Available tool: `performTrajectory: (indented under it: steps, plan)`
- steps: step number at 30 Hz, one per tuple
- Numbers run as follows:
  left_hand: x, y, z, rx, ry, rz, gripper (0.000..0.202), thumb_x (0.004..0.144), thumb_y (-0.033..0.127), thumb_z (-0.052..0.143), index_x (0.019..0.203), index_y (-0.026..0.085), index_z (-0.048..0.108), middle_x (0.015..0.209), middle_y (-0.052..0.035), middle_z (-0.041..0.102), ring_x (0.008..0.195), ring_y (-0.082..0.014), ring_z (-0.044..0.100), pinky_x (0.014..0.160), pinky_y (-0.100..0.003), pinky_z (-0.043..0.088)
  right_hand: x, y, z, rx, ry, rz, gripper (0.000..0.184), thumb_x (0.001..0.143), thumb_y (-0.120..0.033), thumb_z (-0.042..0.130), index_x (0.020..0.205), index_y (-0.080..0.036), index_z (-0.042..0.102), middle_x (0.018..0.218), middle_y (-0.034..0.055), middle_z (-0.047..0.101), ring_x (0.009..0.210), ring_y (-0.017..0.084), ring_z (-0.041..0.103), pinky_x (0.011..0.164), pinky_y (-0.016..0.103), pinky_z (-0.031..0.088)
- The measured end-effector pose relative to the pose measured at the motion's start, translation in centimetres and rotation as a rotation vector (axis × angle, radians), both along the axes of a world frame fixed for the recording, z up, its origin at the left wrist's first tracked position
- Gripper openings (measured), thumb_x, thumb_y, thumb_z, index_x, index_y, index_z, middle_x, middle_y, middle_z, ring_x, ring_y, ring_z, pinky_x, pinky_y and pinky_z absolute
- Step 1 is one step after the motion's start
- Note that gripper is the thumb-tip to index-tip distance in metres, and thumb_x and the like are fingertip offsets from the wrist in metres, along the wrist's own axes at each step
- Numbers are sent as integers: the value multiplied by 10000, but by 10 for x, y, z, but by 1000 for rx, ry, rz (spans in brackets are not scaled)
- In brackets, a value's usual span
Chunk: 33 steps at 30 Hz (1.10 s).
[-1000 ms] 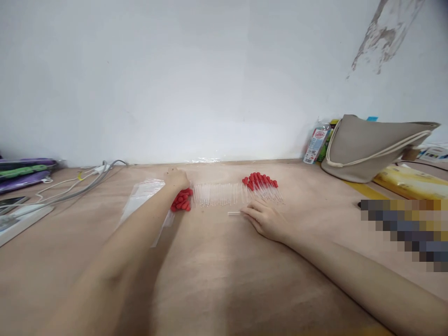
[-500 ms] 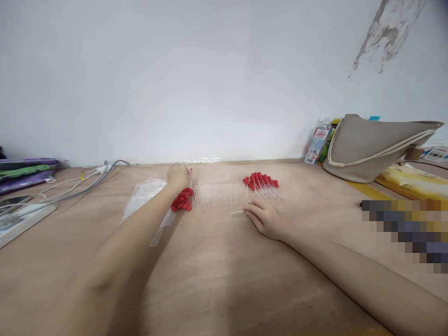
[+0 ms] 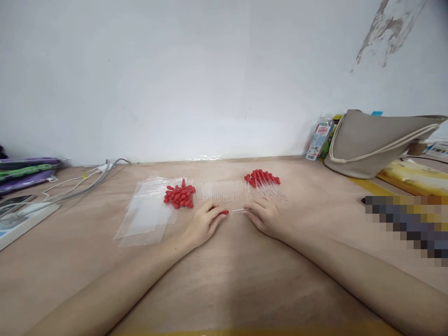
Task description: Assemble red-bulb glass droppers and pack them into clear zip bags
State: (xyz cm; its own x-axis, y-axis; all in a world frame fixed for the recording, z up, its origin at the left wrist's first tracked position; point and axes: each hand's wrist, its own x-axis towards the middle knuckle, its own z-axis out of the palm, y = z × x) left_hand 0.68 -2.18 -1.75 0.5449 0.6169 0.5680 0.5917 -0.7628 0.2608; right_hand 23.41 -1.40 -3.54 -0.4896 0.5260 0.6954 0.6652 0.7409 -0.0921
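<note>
My left hand (image 3: 206,223) pinches a red rubber dropper bulb (image 3: 226,212), its open end facing right. Opposite it, my right hand (image 3: 263,217) grips a thin clear dropper tube (image 3: 238,211) whose free end points left at the bulb. A small gap separates tube and bulb. Loose red bulbs (image 3: 179,196) lie heaped at the left. Beyond my hands runs a row of clear tubes (image 3: 219,190). To its right is a cluster of droppers (image 3: 264,179) with red bulbs on their tubes.
Clear plastic bags (image 3: 143,219) lie under and left of the loose bulbs. White cables (image 3: 101,172) and a power strip (image 3: 31,221) are at the far left. A grey bag (image 3: 371,144) and a bottle (image 3: 319,140) stand at the back right, by the wall.
My left hand has come from behind the bulb heap toward the middle, bringing a red bulb up to the tube. My right hand has stayed in place, holding the tube.
</note>
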Motion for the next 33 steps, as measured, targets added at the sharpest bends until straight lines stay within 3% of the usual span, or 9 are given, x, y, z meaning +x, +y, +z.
performTrajectory:
  steps: [7, 14, 23, 33]
  plan:
    - [4, 2, -3, -33, -35, -40, 167, 871, 212, 427, 956, 180, 567, 978, -60, 556, 899, -168, 530, 803, -317, 437, -5, -4, 0, 48, 23, 11, 170, 865, -236, 443, 913, -174, 594, 795, 45, 625, 737, 132, 550, 736, 286, 376]
    - [6, -1, 0, -84, -37, -69, 165, 886, 212, 399, 960, 170, 540, 898, -44, 600, 845, -157, 551, 763, -293, 443, -7, -2, -5, 41, 52, 93, 153, 848, -212, 469, 905, -180, 607, 773, 39, 618, 730, 130, 542, 711, 268, 401]
    - [2, -3, -1, -31, -41, -148, 159, 874, 200, 440, 957, 177, 574, 851, -22, 649, 776, -130, 592, 700, -239, 460, -3, 3, -12, -3, 33, 205, 236, 840, -155, 446, 1020, -213, 587, 820, 31, 609, 682, 101, 529, 588, 204, 395]
    - [2, -4, -1, 21, -4, -144, 163, 865, 210, 458, 961, 174, 585, 842, -25, 664, 749, -128, 614, 680, -234, 477, -6, -12, 4, 143, -140, 40, 194, 831, -171, 445, 903, -184, 625, 695, 23, 575, 584, 92, 476, 507, 208, 297]
